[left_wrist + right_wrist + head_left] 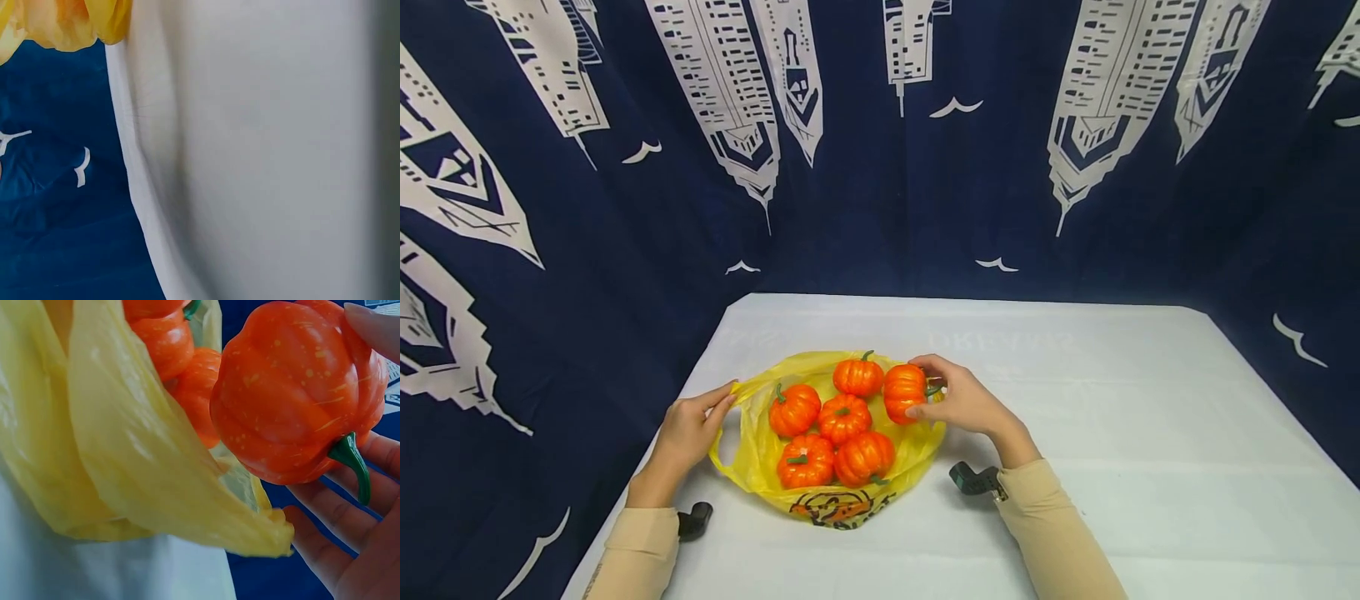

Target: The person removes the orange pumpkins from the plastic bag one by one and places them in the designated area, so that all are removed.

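A yellow plastic bag (pixel 752 454) lies spread with its mouth upward on the white table, dark print on its near side. Several small orange toy pumpkins with green stems sit in it, among them a middle pumpkin (pixel 844 418) and a far pumpkin (pixel 858 377). My left hand (pixel 688 429) pinches the bag's left handle between thumb and fingers. At the bag's right rim, my right hand (pixel 966 400) grips another pumpkin (pixel 905 393), its stem towards the palm. In the right wrist view, that pumpkin (pixel 294 394) is between thumb and fingers, beside the bag's edge (pixel 137 450).
The white table (pixel 1112 433) extends far to the right of the bag. A dark blue curtain (pixel 880 217) with white building and bird prints hangs behind the table and along its sides. A black wrist camera (pixel 973 477) sits by the right sleeve, close to the tabletop.
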Motion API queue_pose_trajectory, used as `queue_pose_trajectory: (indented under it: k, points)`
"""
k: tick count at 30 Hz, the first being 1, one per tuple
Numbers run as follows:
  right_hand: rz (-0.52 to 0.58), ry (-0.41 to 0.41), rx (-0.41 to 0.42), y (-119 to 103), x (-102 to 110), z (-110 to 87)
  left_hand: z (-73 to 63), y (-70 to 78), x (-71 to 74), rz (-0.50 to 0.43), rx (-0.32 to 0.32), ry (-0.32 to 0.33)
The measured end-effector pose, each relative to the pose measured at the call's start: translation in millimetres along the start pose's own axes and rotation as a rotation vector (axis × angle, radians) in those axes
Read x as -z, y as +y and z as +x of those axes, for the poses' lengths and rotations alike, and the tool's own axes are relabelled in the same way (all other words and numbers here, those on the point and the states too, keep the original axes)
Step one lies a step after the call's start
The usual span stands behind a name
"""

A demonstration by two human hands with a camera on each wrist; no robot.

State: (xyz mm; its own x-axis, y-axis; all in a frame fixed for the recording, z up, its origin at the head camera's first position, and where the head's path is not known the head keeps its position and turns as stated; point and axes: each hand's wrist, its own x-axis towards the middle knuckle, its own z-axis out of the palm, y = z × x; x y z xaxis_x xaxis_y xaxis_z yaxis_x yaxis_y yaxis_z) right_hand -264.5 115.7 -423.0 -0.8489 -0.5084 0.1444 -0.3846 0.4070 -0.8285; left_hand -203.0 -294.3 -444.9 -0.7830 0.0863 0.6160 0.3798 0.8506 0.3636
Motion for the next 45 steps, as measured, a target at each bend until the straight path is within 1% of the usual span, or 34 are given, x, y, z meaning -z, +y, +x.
queue_pose_trajectory:
  k: [4,8,11,14,16,22,27,36,40,45]
  points:
    - [0.016,0.015,0.014,-3.0,6.8,-2.6,0.8,-1.7,-0.1,-0.004,-0.014,0.040]
    - [0.033,0.028,0.028,-3.6,12.9,-4.2,1.3,-3.0,-1.0,-0.018,-0.043,0.081]
    - [0.025,0.047,0.035,-1.7,16.5,-5.4,1.4,-4.1,-1.8,-0.015,-0.067,0.112]
    - [0.027,0.064,0.034,-0.6,19.3,-6.5,0.7,-5.5,-1.8,-0.010,-0.078,0.137]
    - [0.027,0.077,0.032,0.3,21.5,-7.2,0.0,-6.0,-1.3,-0.007,-0.076,0.143]
    - [0.019,0.112,0.007,4.0,29.2,-9.0,-2.9,-5.8,0.2,-0.008,-0.046,0.125]
    - [0.037,0.123,-0.001,5.0,34.8,-11.6,-4.6,-5.7,1.0,-0.009,-0.036,0.123]
    - [0.043,0.166,-0.027,9.0,43.8,-16.4,-6.5,-5.8,1.7,-0.007,0.010,0.091]
    - [0.059,0.186,-0.029,11.6,47.1,-17.4,-7.1,-5.4,2.6,-0.007,0.009,0.091]
    - [0.049,0.219,-0.029,15.1,51.5,-19.4,-7.0,-5.6,3.2,-0.002,-0.001,0.095]
